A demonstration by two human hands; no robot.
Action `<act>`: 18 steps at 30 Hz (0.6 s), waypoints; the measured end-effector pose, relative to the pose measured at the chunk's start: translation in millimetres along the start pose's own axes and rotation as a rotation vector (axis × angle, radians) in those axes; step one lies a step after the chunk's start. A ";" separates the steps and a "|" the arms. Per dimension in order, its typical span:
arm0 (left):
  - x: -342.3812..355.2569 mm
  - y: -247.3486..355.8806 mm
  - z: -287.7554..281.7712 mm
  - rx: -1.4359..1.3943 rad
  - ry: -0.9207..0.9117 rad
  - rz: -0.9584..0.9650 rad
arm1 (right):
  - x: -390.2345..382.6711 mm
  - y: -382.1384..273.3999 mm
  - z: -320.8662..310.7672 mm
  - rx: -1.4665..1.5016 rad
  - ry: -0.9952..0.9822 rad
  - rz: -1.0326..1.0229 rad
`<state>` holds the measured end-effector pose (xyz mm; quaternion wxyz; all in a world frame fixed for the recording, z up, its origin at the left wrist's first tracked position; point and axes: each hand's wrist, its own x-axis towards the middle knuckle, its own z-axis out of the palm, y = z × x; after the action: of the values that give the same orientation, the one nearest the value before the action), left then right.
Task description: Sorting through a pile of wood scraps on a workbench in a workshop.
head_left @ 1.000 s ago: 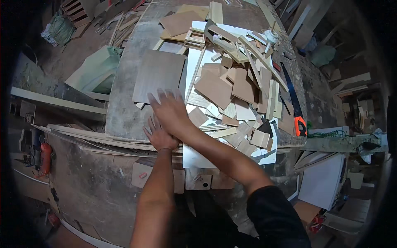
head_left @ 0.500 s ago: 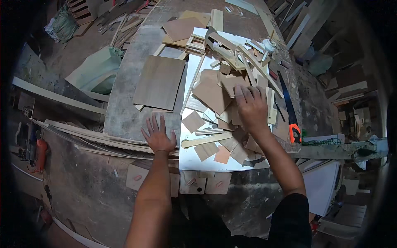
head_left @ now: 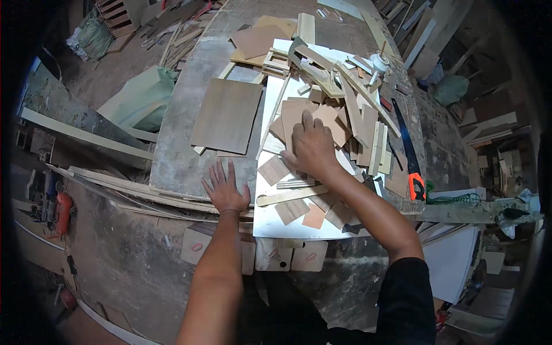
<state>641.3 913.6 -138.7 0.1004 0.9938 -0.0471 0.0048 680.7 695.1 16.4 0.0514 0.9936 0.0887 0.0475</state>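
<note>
My left hand (head_left: 228,191) lies flat with fingers spread on the workbench (head_left: 172,164) near its front edge, holding nothing. Below the pile's middle, my right hand (head_left: 313,146) rests on flat brown board pieces (head_left: 294,108), its thumb apart from its fingers and the palm hiding what lies beneath. These pieces sit on a white sheet (head_left: 267,225) among wood offcuts. Close to the right hand are a small square wood piece (head_left: 273,170), a pale flat stick (head_left: 290,195) and a small orange-brown square (head_left: 314,217).
A larger brown panel (head_left: 226,115) lies left of the sheet. On the right are a handsaw (head_left: 407,144) with an orange handle and a white glue bottle (head_left: 378,63). Long wood strips (head_left: 368,99) cross the pile. Stacked boards (head_left: 132,192) jut out at the bench's left front.
My right hand has moved left across the pile, from the pieces on the right onto the brown boards, and its thumb now shows. The left hand stays flat on the bench. The view has shifted slightly.
</note>
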 end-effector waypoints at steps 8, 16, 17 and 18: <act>1.5 -0.7 2.1 0.007 -0.031 -0.003 | 10.6 -19.0 13.2 -0.078 0.028 0.095; 0.7 -1.2 -4.0 -0.005 -0.018 -0.015 | 26.8 -56.8 2.6 0.068 0.096 0.087; -0.3 -1.5 -5.3 -0.011 -0.019 -0.015 | 38.9 -69.0 0.4 0.182 0.071 0.074; -2.3 -6.7 -5.9 -0.007 -0.015 -0.022 | 55.5 -87.1 2.6 0.283 0.107 0.064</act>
<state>639.7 921.5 -134.3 0.1036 0.9939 -0.0370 -0.0041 720.4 790.2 9.0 -0.0954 0.9893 0.0653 0.0890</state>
